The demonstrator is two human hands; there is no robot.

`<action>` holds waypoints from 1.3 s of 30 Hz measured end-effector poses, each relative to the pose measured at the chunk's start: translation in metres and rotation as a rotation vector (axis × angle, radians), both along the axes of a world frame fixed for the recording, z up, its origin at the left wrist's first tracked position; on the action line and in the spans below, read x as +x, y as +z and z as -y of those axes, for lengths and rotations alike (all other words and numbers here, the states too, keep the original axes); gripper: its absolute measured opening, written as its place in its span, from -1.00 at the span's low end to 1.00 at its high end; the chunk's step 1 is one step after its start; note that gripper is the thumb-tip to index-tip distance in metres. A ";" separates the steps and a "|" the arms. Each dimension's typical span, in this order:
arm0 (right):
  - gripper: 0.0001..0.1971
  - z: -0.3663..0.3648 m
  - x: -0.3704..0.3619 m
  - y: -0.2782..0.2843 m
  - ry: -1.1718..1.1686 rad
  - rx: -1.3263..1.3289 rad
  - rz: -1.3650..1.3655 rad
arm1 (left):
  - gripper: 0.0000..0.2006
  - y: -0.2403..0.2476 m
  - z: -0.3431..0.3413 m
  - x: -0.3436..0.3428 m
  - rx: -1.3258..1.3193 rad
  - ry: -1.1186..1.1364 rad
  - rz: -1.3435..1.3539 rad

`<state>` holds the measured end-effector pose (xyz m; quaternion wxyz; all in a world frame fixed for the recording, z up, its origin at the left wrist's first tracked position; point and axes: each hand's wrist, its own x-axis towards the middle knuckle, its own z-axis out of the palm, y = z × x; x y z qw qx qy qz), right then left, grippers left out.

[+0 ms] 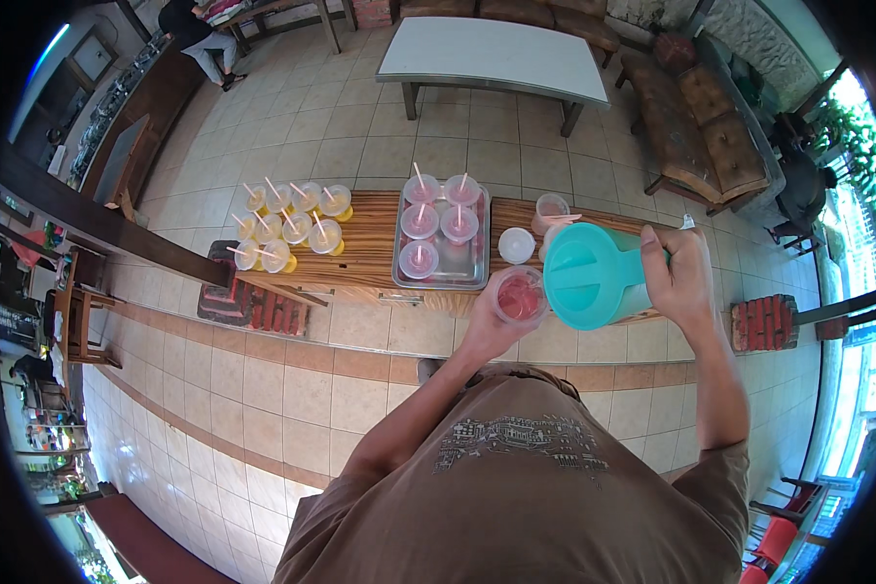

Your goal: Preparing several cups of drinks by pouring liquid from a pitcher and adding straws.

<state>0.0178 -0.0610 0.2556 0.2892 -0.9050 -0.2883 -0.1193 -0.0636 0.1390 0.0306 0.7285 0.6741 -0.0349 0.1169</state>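
In my left hand (pixel 490 329) I hold a clear plastic cup (pixel 521 297) with pink drink in it, its open top facing up. My right hand (pixel 679 280) is wrapped round the handle of a turquoise pitcher (pixel 581 274), which is tilted toward the cup; its lid hides what is inside. Just beyond the cup is a white round stack of what look like lids (pixel 517 245). Another clear cup (pixel 552 205) stands behind the pitcher, near some pink straws (pixel 566 218). A metal tray (pixel 442 281) carries several lidded pink drinks (pixel 419 221) with straws.
The striped wooden counter (pixel 368 226) holds several lidded yellow drinks (pixel 297 228) at its left end. Beyond it stand a white-topped table (pixel 492 58) and a brown leather sofa (pixel 696 136). A wooden post (pixel 117 214) crosses the left side. Another person (pixel 200 39) is at the far left.
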 end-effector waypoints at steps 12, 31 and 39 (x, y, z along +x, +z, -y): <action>-0.51 0.011 0.005 -0.020 -0.002 0.038 0.043 | -0.36 -0.001 0.007 0.002 0.030 0.013 -0.021; -0.68 0.141 0.043 -0.199 -0.518 1.342 -0.572 | -0.32 0.016 0.053 0.026 -0.139 -0.076 -0.179; -0.67 0.163 0.084 -0.265 -0.728 1.519 -0.491 | -0.31 -0.002 0.071 0.030 0.089 0.045 -0.188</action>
